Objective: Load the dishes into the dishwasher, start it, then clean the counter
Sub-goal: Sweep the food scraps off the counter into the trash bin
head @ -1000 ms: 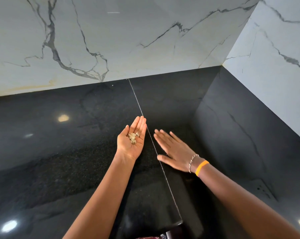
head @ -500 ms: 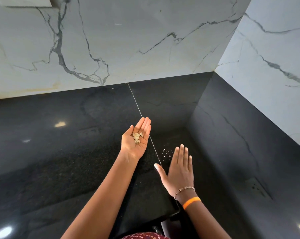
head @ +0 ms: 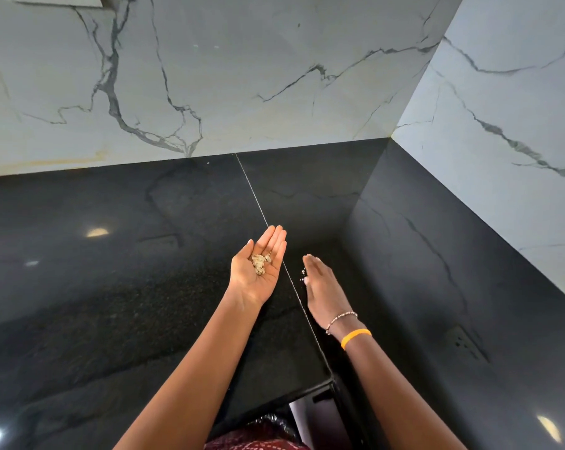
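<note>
The right hand (head: 323, 289) is swinging back toward the seam (head: 258, 203) w/ its edge on the worktop (head: 112, 287); half a sec ago it was pulled nearer the body, fingers fanned and pointing away, and a sec ago it was lying flat further out. So it's sweeping in strokes, pushing the last loose crumbs (head: 302, 274) left. A few pale specks are showing just beside the fingertips, right by the seam. Right fingers (head: 313, 263) are straight and together, gripping nothing.

The left hand (head: 258, 271) is staying put vs. the earlier frames: palm up, cupped a bit, fingers relaxed and open, hovering or resting at the seam; can't tell which. It's acting as the only container here, holding a small heap of beige scraps (head: 260, 264) mid-palm. The heap is looking abt the same size as before.

Judgement: the counter-cleaning stage is under way, prob. near its end in this corner, as the rest of the black worktop is looking bare apart from light glare. Dishwasher and dishes aren't in view. Next is likely brushing the specks into the left palm; risk is scattering them or tipping the heap.
</note>
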Tool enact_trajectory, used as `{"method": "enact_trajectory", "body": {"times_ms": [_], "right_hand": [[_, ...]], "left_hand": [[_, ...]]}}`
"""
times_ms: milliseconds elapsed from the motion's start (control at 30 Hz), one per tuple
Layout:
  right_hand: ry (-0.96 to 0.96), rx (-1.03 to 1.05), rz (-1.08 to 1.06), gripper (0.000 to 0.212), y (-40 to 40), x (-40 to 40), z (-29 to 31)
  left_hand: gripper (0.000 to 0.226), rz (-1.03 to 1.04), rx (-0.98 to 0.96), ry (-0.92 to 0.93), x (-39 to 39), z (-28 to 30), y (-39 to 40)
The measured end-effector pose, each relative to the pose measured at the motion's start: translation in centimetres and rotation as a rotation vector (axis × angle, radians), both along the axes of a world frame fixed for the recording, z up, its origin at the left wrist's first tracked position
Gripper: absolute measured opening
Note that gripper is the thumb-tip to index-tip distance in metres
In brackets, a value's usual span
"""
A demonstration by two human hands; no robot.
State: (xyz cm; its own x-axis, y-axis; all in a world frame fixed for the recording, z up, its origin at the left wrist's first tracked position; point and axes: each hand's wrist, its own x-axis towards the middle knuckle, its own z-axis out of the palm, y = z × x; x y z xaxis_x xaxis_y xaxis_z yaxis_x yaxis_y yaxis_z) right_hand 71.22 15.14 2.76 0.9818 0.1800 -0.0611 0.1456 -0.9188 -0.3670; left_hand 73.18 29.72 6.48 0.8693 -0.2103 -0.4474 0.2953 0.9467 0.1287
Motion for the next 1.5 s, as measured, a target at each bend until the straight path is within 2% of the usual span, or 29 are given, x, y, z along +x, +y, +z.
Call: {"method": "enact_trajectory", "body": {"times_ms": [133,233,367,467,700,833,900,1000,1067,1167,1433,1500], "right_hand": [[-0.105,-0.154,0.024,0.052,1.7,-2.1,-0.3],[-0.148,-0.16,0.007,0.04,1.8,-2.1,1.0],[-0.049,-0.249,-0.054,0.017,3.0,-0.2,3.1],[-0.022,-0.235,-0.145,0.017,3.3,0.7,3.8],[0.016,-0.112,-0.249,0.019,3.1,1.9,3.8],[0.143,0.187,-0.481,0.012,1.7,2.8,4.8],[0.127,0.385,-0.543,0.013,1.2,2.8,6.0],[0.03,0.538,-0.429,0.012,1.8,2.1,7.9],[0.009,0.498,-0.27,0.011,3.0,1.3,8.8],[-0.049,0.327,-0.113,0.018,4.4,0.6,8.4],[-0.126,0.239,-0.118,0.012,4.4,0.5,8.6],[-0.101,0.269,-0.047,0.028,4.0,0.4,9.0]], "left_hand": [[0.045,-0.009,-0.011,0.008,-0.8,-0.3,0.4],[0.045,-0.028,-0.004,0.018,-1.1,-0.5,0.4],[0.045,-0.055,0.01,0.015,-1.1,-0.4,0.4],[0.045,-0.051,0.016,0.012,-0.9,-0.1,0.8],[0.045,-0.056,0.032,-0.001,-0.4,0.4,1.2],[0.046,-0.091,0.061,0.006,-0.7,0.7,0.7],[0.047,-0.108,0.077,0.015,-1.0,0.5,0.3],[0.047,-0.119,0.083,0.024,-1.2,0.1,-0.2],[0.047,-0.139,0.11,0.021,-1.5,-0.1,-0.5],[0.048,-0.162,0.166,0.007,-1.8,0.0,-0.9],[0.047,-0.167,0.146,0.008,-1.9,0.3,-1.6],[0.044,-0.146,0.133,0.017,-1.8,0.3,-1.7]]}}
